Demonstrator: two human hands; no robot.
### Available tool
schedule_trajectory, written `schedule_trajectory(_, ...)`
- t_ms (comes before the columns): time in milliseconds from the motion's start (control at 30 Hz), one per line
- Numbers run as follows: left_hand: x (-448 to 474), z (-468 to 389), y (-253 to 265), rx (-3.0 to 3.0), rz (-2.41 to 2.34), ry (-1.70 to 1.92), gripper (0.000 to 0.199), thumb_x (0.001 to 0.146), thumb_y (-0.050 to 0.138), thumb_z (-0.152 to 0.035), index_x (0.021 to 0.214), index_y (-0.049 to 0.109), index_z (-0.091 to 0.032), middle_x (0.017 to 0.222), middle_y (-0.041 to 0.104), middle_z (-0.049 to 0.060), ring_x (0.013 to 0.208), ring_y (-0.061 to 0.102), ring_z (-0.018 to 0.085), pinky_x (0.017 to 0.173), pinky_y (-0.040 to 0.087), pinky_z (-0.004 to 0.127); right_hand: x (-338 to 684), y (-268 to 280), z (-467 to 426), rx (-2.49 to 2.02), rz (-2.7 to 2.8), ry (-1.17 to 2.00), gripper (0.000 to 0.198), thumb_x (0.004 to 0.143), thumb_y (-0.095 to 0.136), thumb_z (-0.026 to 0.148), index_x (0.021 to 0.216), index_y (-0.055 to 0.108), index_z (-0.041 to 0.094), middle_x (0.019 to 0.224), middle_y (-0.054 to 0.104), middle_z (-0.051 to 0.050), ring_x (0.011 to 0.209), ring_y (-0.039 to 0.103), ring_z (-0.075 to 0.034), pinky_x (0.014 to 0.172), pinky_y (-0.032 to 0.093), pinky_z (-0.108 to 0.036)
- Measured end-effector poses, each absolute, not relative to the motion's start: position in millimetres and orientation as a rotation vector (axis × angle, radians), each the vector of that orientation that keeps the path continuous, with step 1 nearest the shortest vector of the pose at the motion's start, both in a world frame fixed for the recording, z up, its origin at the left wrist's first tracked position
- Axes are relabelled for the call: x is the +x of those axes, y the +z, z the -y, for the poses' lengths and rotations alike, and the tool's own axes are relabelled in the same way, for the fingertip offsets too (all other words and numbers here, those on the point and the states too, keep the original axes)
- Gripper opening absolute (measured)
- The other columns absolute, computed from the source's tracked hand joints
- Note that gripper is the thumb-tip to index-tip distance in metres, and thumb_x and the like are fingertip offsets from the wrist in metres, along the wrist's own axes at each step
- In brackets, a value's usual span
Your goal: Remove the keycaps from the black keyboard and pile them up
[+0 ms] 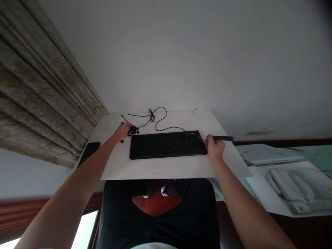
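A black keyboard (pixel 168 145) lies flat on the white table, its cable running off behind it. My left hand (pixel 122 132) reaches to a small heap of black keycaps (pixel 133 130) beyond the keyboard's left corner. Its fingertips are drawn together at the heap; what they pinch, if anything, is too small to make out. By the keyboard's right end, my right hand (pixel 216 148) is closed on a slim dark stick-like tool (pixel 221 138), which points off to the right. Thin, light lines show between these fingers and the keyboard corner.
A coiled black cable (pixel 152 116) rests at the back of the white table (pixel 166 167). One loose keycap (pixel 121 141) lies near my left wrist. A dark flat object (pixel 89 152) sits at the left edge. Papers (pixel 290 183) are at the right, a curtain (pixel 38 83) at the left.
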State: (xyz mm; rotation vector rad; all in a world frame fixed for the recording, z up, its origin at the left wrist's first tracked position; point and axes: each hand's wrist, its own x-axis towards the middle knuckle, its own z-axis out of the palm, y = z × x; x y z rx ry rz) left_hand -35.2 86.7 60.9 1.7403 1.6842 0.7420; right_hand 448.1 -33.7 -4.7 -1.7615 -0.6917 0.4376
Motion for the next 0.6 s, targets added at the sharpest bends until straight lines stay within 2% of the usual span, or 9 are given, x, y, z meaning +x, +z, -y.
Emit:
schedule_trajectory(100, -63, -81, 60, 1.874, -1.746, 0.615, 0.033, 0.095, 0.044, -0.031, 0.117, 0.064, -0.018, 0.091, 0.072, 0.007, 0.076, 0.064, 0.019, 0.072, 0.05, 0.029, 448, -5, 34, -1.778, 0.706, 0.415, 0.045, 0.081, 0.064, 0.055, 0.067, 0.069, 0.013, 0.061, 0.071, -0.013, 0.052, 0.067, -0.023, 0.051, 0.054, -0.032)
schedule_trajectory(233, -72, -74, 58, 2.155, -1.797, 0.496, 0.038, 0.098, 0.045, -0.035, 0.127, 0.064, -0.019, 0.117, 0.074, 0.012, 0.102, 0.069, 0.025, 0.091, 0.051, 0.036, 447, -2, 35, -1.746, 0.702, 0.427, 0.045, 0.081, 0.064, 0.056, 0.065, 0.068, 0.014, 0.06, 0.071, -0.013, 0.05, 0.067, -0.023, 0.049, 0.053, -0.031)
schedule_trajectory(333, -68, -67, 51, 2.3, -1.827, 0.428, 0.041, 0.1, 0.041, -0.033, 0.13, 0.064, -0.018, 0.13, 0.07, 0.014, 0.121, 0.064, 0.028, 0.106, 0.045, 0.041, 446, 1, 35, -1.743, 0.687, 0.413, 0.044, 0.08, 0.064, 0.055, 0.064, 0.068, 0.015, 0.059, 0.071, -0.012, 0.05, 0.067, -0.023, 0.049, 0.053, -0.031)
schedule_trajectory(433, -62, -60, 42, 2.332, -1.885, 0.437, 0.046, 0.101, 0.037, -0.03, 0.14, 0.057, -0.016, 0.145, 0.06, 0.016, 0.136, 0.054, 0.03, 0.116, 0.037, 0.048, 447, 1, 35, -1.782, 0.7, 0.395, 0.044, 0.081, 0.063, 0.055, 0.065, 0.069, 0.015, 0.057, 0.07, -0.011, 0.051, 0.066, -0.022, 0.05, 0.053, -0.031)
schedule_trajectory(533, -55, -58, 37, 2.284, -1.957, 0.491, 0.049, 0.101, 0.037, -0.031, 0.147, 0.049, -0.017, 0.154, 0.051, 0.016, 0.144, 0.044, 0.03, 0.121, 0.028, 0.054, 449, 0, 36, -1.774, 0.696, 0.417, 0.044, 0.081, 0.062, 0.055, 0.066, 0.069, 0.015, 0.056, 0.069, -0.01, 0.05, 0.066, -0.022, 0.05, 0.053, -0.031)
schedule_trajectory(600, -50, -58, 37, 2.251, -1.972, 0.568, 0.049, 0.1, 0.039, -0.031, 0.146, 0.049, -0.017, 0.154, 0.051, 0.016, 0.145, 0.042, 0.03, 0.122, 0.027, 0.054, 449, 1, 36, -1.757, 0.689, 0.421, 0.043, 0.081, 0.062, 0.054, 0.066, 0.069, 0.015, 0.055, 0.069, -0.01, 0.049, 0.065, -0.021, 0.05, 0.053, -0.03)
